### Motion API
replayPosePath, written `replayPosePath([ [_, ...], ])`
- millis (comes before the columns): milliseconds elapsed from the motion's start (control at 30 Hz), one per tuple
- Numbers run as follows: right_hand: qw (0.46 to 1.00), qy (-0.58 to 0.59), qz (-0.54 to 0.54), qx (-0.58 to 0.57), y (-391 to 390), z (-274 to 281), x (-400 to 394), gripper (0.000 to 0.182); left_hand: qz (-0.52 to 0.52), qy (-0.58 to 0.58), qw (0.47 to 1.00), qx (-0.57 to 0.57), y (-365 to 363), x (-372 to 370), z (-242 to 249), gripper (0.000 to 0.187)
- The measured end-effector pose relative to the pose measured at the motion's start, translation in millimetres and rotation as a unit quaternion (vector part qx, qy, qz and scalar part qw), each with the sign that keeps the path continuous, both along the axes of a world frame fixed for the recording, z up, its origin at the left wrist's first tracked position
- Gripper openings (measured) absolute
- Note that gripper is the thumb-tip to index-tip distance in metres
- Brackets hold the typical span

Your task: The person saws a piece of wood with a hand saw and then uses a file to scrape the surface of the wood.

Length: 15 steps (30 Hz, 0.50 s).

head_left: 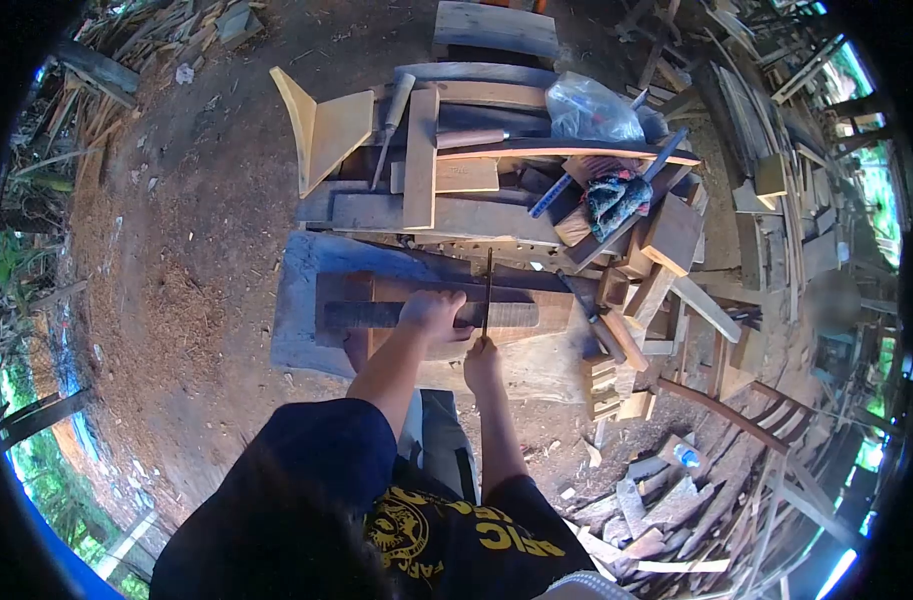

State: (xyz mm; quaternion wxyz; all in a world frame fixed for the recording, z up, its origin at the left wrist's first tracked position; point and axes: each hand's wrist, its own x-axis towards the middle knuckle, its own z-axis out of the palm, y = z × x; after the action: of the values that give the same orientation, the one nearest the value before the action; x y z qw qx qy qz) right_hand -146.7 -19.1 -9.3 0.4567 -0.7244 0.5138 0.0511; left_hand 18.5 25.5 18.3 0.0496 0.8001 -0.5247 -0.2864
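My left hand [433, 314] presses down on a narrow dark wooden piece [361, 315], its fingers wrapped over the edge near the middle. That piece lies across wider boards [551, 312] on the low wooden bench [296, 300]. In my right hand [482, 362] is the near end of a thin, long tool [489, 285], perhaps a saw or a file. Its blade points away from me and crosses the narrow piece just right of my left hand. Whether the blade has cut into the wood cannot be made out.
Beyond the bench lie boards, a wooden-handled tool [397, 100], a plastic bag [591, 108] and a cloth [616, 200]. Wood blocks [673, 235] are stacked at the right. An angled wooden piece [336, 140] stands at the back left. Scrap wood [666, 505] covers the ground at lower right.
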Motion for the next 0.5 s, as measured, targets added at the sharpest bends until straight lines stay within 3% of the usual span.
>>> replayPosePath([
  [67, 0.999, -0.031, -0.031, 0.021, 22.1, 13.7, -29.2, 0.029, -0.007, 0.010, 1.000, 0.014, 2.9, -0.8, 4.1, 0.063],
  [167, 0.998, -0.026, 0.016, -0.048, 40.0, -2.9, -74.5, 0.026, 0.000, 0.016, 1.000, -0.006, -1.1, 2.5, 6.0, 0.061],
  [333, 0.993, -0.002, -0.047, 0.112, 15.5, 1.7, -48.9, 0.028, 0.017, 0.012, 0.999, -0.026, 2.0, 0.4, 8.4, 0.055],
  [400, 0.994, -0.009, -0.048, 0.101, 21.3, 20.3, -50.5, 0.028, 0.017, 0.014, 0.999, -0.031, 0.5, 2.4, 2.4, 0.055],
  [467, 0.997, 0.073, 0.034, 0.003, 36.1, 36.2, -61.1, 0.027, 0.009, 0.018, 0.999, -0.031, 3.8, -0.5, -0.5, 0.056],
  [500, 0.996, 0.080, 0.022, 0.043, 40.4, 38.1, -70.4, 0.028, 0.007, 0.005, 0.999, -0.037, 3.6, -0.8, 0.3, 0.057],
])
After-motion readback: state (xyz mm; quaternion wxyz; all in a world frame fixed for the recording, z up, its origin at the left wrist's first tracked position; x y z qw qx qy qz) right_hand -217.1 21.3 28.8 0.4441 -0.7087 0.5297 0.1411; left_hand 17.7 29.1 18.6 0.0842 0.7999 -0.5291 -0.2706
